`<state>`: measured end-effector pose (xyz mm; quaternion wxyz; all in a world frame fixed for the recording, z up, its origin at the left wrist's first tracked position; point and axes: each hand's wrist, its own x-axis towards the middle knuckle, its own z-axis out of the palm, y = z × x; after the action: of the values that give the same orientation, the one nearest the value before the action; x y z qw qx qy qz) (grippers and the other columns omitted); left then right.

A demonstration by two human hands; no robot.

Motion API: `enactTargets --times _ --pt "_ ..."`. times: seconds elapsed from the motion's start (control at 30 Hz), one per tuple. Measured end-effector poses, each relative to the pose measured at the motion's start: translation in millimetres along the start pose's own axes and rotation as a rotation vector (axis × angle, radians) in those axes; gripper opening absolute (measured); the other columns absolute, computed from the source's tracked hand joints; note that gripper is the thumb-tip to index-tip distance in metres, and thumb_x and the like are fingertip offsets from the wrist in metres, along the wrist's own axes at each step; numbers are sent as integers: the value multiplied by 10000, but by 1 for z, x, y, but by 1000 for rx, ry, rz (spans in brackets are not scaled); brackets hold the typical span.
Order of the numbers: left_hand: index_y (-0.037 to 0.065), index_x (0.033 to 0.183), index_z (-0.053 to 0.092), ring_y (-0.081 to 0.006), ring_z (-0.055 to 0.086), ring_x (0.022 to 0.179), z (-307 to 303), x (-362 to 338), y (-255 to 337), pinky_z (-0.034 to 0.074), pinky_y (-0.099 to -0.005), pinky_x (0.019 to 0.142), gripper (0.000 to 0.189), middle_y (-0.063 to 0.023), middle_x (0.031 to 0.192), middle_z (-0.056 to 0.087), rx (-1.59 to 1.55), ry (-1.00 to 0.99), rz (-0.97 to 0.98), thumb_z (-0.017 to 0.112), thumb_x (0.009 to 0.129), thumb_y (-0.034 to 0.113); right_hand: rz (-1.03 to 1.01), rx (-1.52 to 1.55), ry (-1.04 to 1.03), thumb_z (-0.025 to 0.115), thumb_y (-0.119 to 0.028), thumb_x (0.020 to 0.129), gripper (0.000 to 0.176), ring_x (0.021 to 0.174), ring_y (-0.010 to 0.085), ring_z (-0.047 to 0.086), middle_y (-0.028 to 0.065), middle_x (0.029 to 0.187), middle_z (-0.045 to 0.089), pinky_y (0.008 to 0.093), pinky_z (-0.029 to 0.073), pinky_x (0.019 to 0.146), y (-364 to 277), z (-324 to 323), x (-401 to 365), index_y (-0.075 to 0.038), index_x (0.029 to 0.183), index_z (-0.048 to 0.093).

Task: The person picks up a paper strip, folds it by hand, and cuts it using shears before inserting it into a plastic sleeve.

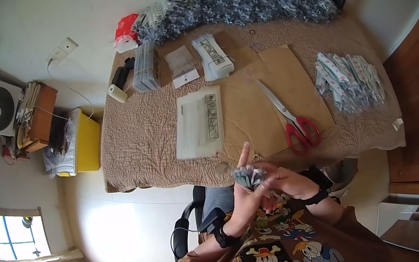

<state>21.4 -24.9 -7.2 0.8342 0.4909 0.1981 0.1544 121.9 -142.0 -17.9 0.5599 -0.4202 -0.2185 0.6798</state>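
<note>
1. My left hand (243, 198) is curled around a small bundle of packets (249, 176), forefinger sticking out straight. My right hand (287, 180) pinches the same bundle from the other side.
2. The bundle is before my chest, at the near edge of the worktop (156, 139), and my fingers hide most of it.
3. I cannot tell its long axis.

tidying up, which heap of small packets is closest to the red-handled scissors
The small fanned heap of white packets on the right, just beside the red-handled metal scissors; the long grey heap lies much farther off, at the back.
</note>
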Motion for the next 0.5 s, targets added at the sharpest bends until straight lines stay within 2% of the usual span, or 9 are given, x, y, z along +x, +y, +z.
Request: enactTargets --times 0.1,0.17,0.23,0.3,0.33,0.4,0.43,0.47,0.5 --pt "22 1255 389 -109 529 749 -16 0 -5 452 -237 614 517 -54 781 564 19 -94 -120 409 900 398 -17 119 -2 391 -243 926 350 726 201 622 158 870 624 260 489 669 23 -6 -2 58 1025 540" --pt "-9 981 563 -131 551 711 -41 11 4 450 -250 651 404 -79 795 595 78 -26 46 382 917 347 -153 -255 -228 428 -247 915 333 756 177 609 127 903 624 243 475 691 29 -24 -17 47 1024 541" --pt "-28 1148 478 -129 538 637 -63 12 49 428 -241 598 475 -73 701 579 337 111 143 371 918 374 -138 -566 -288 492 -258 887 323 746 142 589 81 900 627 235 464 680 41 -54 -45 24 1035 543" --pt "28 748 557 -142 530 680 -119 14 67 424 -255 643 285 -63 739 581 613 357 482 439 907 233 147 -696 -133 570 -282 841 341 695 102 557 35 853 624 231 451 632 38 -68 -79 -15 1052 549" --pt "33 748 545 -138 517 718 -163 18 72 413 -260 670 195 -62 767 570 615 377 618 480 884 157 347 -697 -27 602 -298 817 357 670 84 538 18 827 618 227 441 604 26 -67 -95 -37 1057 554" --pt "38 811 555 -133 513 727 -262 19 100 415 -264 646 92 -72 804 570 1006 569 784 484 853 81 428 -722 39 613 -308 806 370 646 74 523 7 799 610 220 429 579 30 -86 -120 -43 1058 553" --pt "24 856 547 -147 524 661 -362 13 116 425 -264 545 71 -54 754 565 1663 739 723 498 841 73 513 -750 81 624 -318 794 383 622 64 508 -4 772 601 212 417 553 33 -92 -131 -49 1059 553" --pt "23 901 587 -200 550 693 -330 6 153 450 -322 608 188 -99 774 584 1534 829 634 514 826 179 510 -732 106 624 -318 794 383 622 64 508 -4 772 601 212 417 553 30 -91 -135 -49 1059 553" --pt "23 901 587 -200 550 693 -445 -26 165 450 -322 608 188 -99 774 584 1531 800 645 514 826 179 426 -755 100 615 -307 802 368 620 61 511 -3 765 600 210 416 549 23 -90 -137 -51 1058 552"
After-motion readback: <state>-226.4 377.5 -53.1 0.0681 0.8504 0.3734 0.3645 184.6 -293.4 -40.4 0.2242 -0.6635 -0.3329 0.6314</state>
